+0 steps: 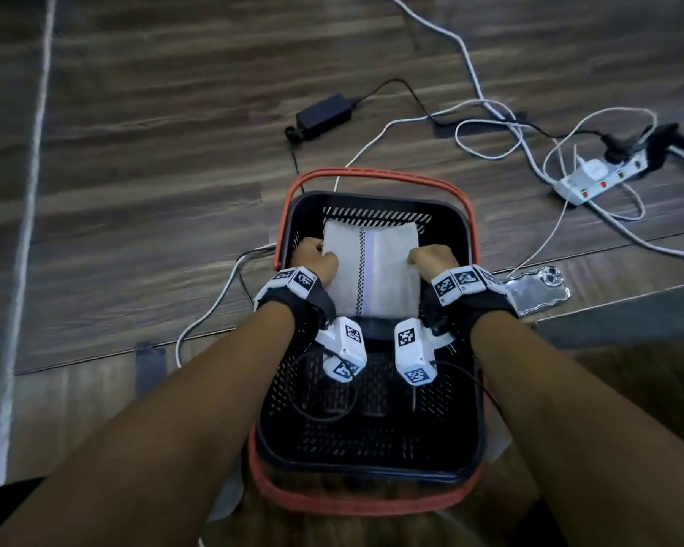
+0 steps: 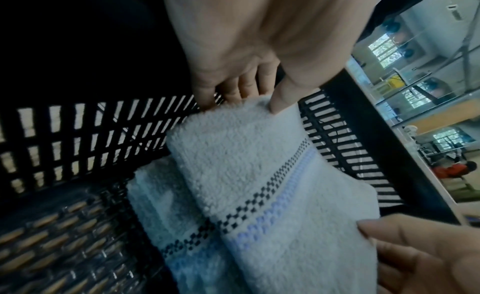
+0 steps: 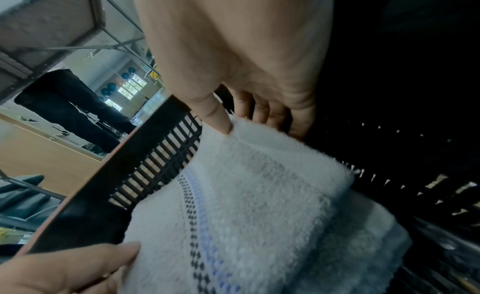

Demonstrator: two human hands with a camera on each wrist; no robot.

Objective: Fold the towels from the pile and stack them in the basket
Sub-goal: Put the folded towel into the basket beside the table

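Left hand (image 1: pixel 315 257) and right hand (image 1: pixel 431 257) each pinch folded towel (image 1: pixel 371 270), seemingly inside basket (image 1: pixel 372 459).

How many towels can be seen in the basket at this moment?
2. One folded towel is held at its two sides by the left hand and right hand; another towel lies beneath it in the basket. More may be hidden underneath.

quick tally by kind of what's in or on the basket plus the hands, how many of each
folded white towel held by both hands: 1
white towel lying under it in the basket: 1
black basket with red handles: 1
hands: 2, left hand and right hand, each pinching a side of the held towel
total: 5
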